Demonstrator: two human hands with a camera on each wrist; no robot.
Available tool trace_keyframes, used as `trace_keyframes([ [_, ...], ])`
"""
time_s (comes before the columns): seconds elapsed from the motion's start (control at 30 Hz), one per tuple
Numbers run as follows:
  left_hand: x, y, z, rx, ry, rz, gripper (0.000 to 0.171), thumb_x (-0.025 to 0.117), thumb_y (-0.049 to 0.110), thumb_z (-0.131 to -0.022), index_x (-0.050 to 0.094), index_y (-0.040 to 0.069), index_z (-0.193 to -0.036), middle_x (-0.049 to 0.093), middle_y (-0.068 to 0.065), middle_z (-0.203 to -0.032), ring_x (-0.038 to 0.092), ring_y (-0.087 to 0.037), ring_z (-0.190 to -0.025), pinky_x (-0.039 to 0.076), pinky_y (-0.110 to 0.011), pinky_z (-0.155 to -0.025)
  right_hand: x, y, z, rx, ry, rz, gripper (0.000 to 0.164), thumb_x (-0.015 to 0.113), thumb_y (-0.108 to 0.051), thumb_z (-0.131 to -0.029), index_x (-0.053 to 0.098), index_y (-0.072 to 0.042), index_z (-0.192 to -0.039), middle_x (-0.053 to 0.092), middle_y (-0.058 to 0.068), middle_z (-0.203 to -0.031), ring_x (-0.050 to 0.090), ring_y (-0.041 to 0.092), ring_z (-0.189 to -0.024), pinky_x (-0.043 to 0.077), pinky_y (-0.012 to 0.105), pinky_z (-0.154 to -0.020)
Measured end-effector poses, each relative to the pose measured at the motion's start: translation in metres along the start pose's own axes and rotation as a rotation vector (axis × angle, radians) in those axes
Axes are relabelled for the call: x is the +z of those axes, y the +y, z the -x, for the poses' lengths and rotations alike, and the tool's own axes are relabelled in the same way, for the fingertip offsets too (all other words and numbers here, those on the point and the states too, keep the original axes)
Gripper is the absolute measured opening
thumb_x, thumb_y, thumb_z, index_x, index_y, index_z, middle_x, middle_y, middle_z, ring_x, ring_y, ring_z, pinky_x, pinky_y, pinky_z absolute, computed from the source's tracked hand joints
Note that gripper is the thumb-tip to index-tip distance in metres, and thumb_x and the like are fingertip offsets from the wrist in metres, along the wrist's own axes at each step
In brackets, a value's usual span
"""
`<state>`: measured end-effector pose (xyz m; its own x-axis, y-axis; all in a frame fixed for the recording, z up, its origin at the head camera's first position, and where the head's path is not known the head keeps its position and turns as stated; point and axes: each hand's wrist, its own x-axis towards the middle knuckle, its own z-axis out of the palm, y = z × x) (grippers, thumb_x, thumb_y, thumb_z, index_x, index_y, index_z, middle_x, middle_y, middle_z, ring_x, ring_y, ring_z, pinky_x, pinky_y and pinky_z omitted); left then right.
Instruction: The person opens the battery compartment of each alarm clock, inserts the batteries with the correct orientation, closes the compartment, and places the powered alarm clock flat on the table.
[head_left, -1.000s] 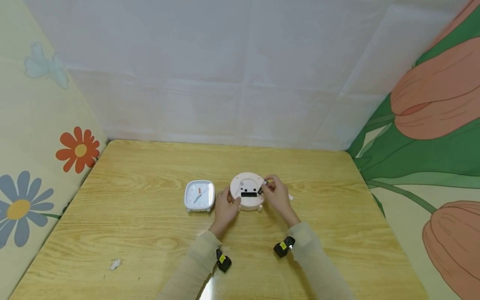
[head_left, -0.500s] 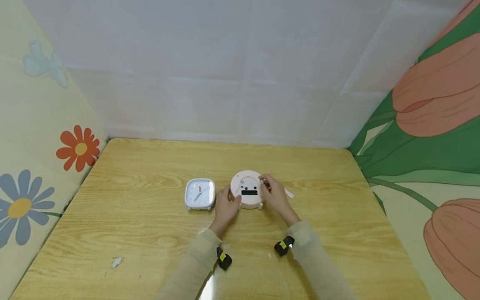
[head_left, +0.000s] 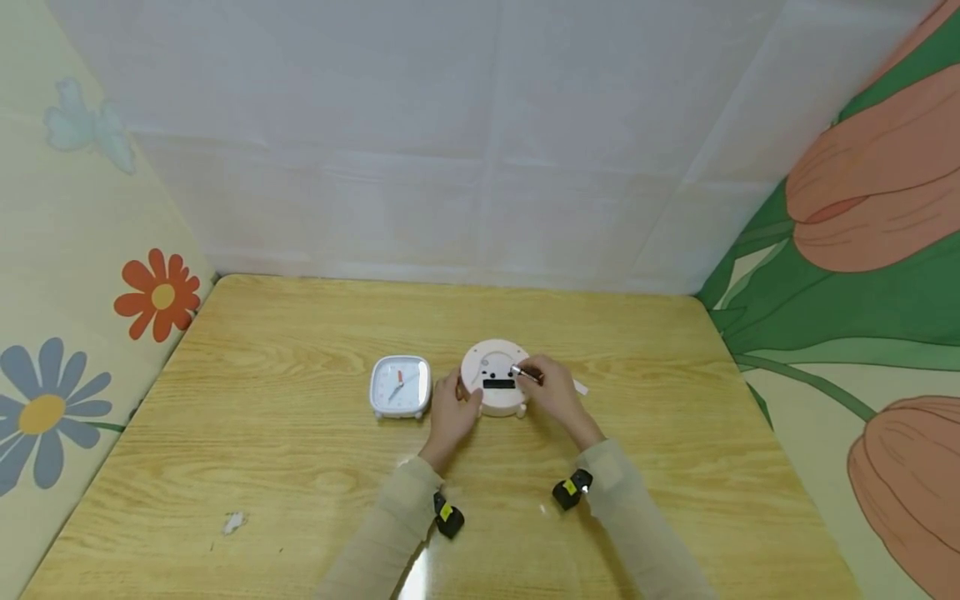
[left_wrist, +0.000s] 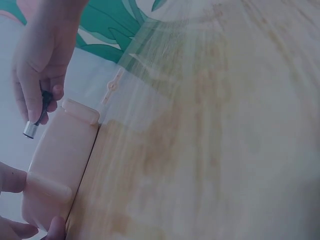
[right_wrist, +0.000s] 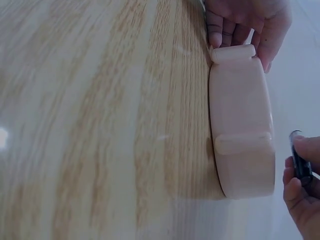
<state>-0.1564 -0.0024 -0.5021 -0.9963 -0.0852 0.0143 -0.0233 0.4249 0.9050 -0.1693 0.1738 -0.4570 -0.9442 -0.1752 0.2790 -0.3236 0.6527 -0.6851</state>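
On the far left I see the counter (head_left: pixel 300 483) end against a flowered cloth (head_left: pixel 45 250), with a small white patch (head_left: pixel 233 522) toward the front; I can't tell whether it is a scrap or a worn spot. A wide run of wood grain separates that left edge from the white square alarm clock (head_left: pixel 400 387), its dial showing. Just beside its right side is the left hand (head_left: pixel 453 414), so there is little room between them. That hand's fingers are clamped round the left rim of the pale pink round alarm clock (head_left: pixel 498 396), which lies face down near the middle of the counter, well in from the back edge. Its feet point to the near edge and its dark slot (head_left: pixel 498 384) faces up. The right hand's (head_left: pixel 553 390) fingers pinch a dark, silver-ended battery (right_wrist: pixel 301 160) over the clock's back; my wrist views show a gap between the two. Just right of that hand, a white strip (head_left: pixel 581 387) lies on the counter. Past it, wood stretches broadly to the right edge, beside a tulip-printed cloth (head_left: pixel 885 375).
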Motion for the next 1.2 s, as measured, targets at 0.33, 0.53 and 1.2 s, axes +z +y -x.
trace_keyframes([
  [0.33, 0.0004, 0.0003, 0.0007, 0.001, 0.002, -0.006, 0.056, 0.063, 0.017, -0.081, 0.045, -0.007, -0.128, 0.049, -0.013, -0.092, 0.046, -0.024, -0.083, 0.041, -0.036, -0.073, 0.0007, 0.0027, 0.0006, 0.001, -0.048, 0.049, 0.013, 0.070, 0.000, -0.074, 0.067, 0.002, -0.087, 0.064, 0.014, -0.086, 0.059, 0.027, -0.080, 0.049, 0.041, -0.073],
  [0.53, 0.0004, -0.0011, 0.0001, 0.006, 0.001, -0.010, 0.056, 0.063, 0.017, -0.080, 0.045, -0.007, -0.128, 0.049, -0.012, -0.092, 0.045, -0.024, -0.082, 0.041, -0.036, -0.072, 0.0008, 0.0012, 0.0010, 0.053, -0.078, 0.035, 0.011, 0.070, 0.000, -0.074, 0.066, 0.001, -0.085, 0.065, 0.013, -0.086, 0.059, 0.024, -0.079, 0.049, 0.039, -0.071],
  [1.2, 0.0005, -0.0020, -0.0017, -0.016, -0.015, -0.003, 0.058, 0.063, 0.018, -0.081, 0.044, -0.007, -0.129, 0.050, -0.014, -0.095, 0.046, -0.023, -0.082, 0.042, -0.035, -0.071, 0.0009, -0.0041, -0.0006, 0.114, -0.124, 0.090, 0.011, 0.070, -0.002, -0.075, 0.065, -0.003, -0.084, 0.064, 0.008, -0.083, 0.054, 0.018, -0.070, 0.047, 0.032, -0.063],
])
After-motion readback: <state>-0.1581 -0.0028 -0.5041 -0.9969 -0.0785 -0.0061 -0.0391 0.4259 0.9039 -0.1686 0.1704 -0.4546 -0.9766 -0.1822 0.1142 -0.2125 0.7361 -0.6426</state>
